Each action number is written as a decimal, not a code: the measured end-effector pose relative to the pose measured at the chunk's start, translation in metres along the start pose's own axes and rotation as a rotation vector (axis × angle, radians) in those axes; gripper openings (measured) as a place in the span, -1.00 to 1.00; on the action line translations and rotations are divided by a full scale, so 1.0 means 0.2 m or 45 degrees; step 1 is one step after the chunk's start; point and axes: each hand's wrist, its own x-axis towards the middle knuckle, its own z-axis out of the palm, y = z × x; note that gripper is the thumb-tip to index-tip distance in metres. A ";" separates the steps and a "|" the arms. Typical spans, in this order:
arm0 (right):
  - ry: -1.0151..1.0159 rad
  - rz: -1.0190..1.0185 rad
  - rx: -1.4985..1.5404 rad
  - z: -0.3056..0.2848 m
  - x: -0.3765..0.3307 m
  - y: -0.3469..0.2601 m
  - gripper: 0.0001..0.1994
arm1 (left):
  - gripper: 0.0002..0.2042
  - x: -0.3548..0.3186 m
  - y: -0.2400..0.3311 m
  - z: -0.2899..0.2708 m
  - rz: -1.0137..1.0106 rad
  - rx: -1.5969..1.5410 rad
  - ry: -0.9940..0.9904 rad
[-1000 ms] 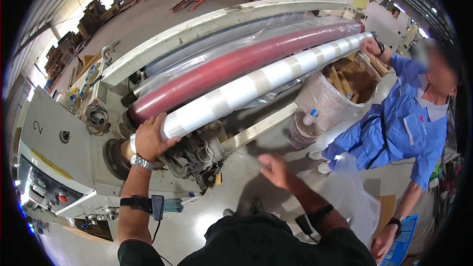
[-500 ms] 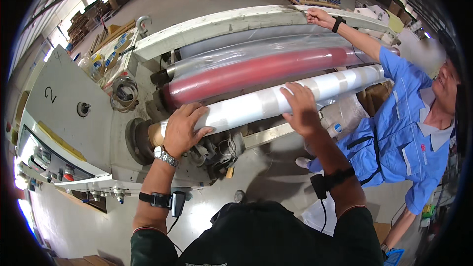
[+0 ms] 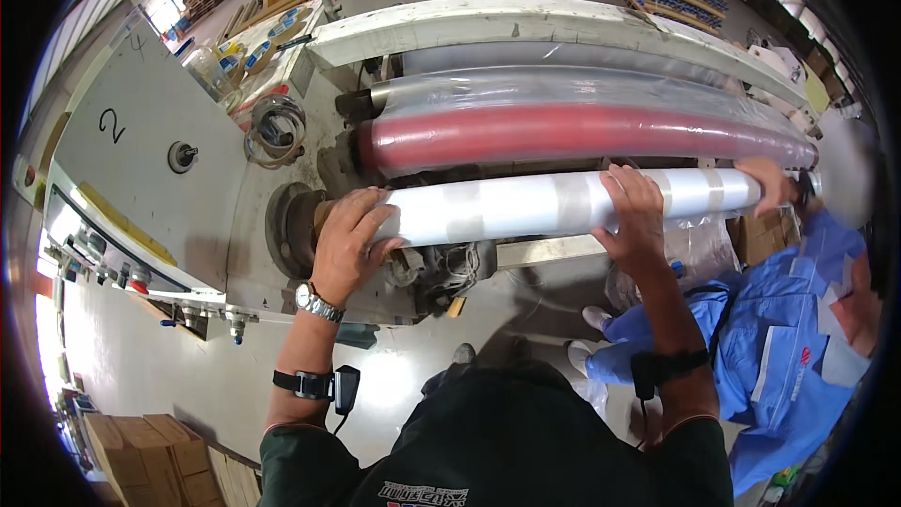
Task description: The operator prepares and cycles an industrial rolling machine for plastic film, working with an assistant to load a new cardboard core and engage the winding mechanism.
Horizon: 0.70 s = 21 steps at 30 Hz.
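Note:
A long white film roll [image 3: 516, 207] with greyish bands lies across the front of a machine. My left hand [image 3: 352, 235] wraps round its left end, thumb on the near side, beside a brown core and a dark round flange [image 3: 293, 230]. Farther right, my right hand [image 3: 636, 216] curls over the roll, fingers on top and thumb toward me. A co-worker in blue has a hand [image 3: 768, 184] on the roll's right end. Behind it, a red roller [image 3: 563, 134] runs parallel, with clear film [image 3: 601, 84] beyond.
At left stands the machine's grey control cabinet [image 3: 141, 160]. A coil of hose [image 3: 276, 130] and tape rolls [image 3: 258, 56] lie on the machine top. A white beam [image 3: 526, 23] spans the back. Cardboard boxes [image 3: 150, 460] are at lower left, and the co-worker [image 3: 779, 338] stands at right.
The co-worker's hand has come from the back beam down to the roll's right end. My view has shifted, and my hands, both still on the roll, appear farther apart.

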 end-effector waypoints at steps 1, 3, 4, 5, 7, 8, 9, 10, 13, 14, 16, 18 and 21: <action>0.012 -0.020 0.024 0.00 0.00 0.00 -0.18 | -0.52 -0.01 0.01 0.00 -0.009 0.008 -0.005; 0.011 -0.019 0.044 -0.01 0.02 0.00 -0.19 | -0.66 0.01 0.01 0.02 0.051 0.041 0.103; 0.009 -0.017 0.060 -0.01 0.02 0.00 -0.20 | -0.66 0.01 0.00 0.04 0.050 0.043 0.101; 0.007 -0.014 0.057 -0.01 0.03 0.01 -0.20 | -0.72 0.01 -0.02 0.06 0.041 0.077 0.185; 0.048 -0.169 0.154 -0.02 0.07 0.00 -0.22 | -0.77 0.02 -0.04 0.07 0.034 0.106 0.268; 0.047 -0.175 0.160 0.01 0.09 -0.03 -0.22 | -0.80 0.03 -0.06 0.07 -0.024 0.080 0.268; 0.048 -0.221 0.180 0.02 0.11 -0.06 -0.27 | -0.83 0.05 -0.07 0.07 -0.072 0.041 0.272; 0.049 -0.269 0.199 0.04 0.13 -0.10 -0.32 | -0.84 0.07 -0.07 0.07 -0.098 -0.001 0.286; -0.102 -0.199 0.334 0.06 0.27 -0.22 -0.40 | -0.83 0.10 -0.09 0.06 -0.180 -0.101 0.175; -0.048 -0.205 0.369 0.08 0.29 -0.24 -0.50 | -0.83 0.12 -0.06 0.04 -0.182 -0.107 0.180; -0.089 -0.169 0.365 0.12 0.31 -0.24 -0.53 | -0.86 0.18 -0.01 0.02 -0.310 -0.161 0.026; -0.131 -0.148 0.378 0.13 0.35 -0.27 -0.55 | -0.86 0.19 -0.05 0.01 -0.261 -0.159 -0.031; -0.249 -0.122 0.403 0.14 0.41 -0.31 -0.61 | -0.87 0.23 -0.10 0.02 -0.175 -0.143 -0.133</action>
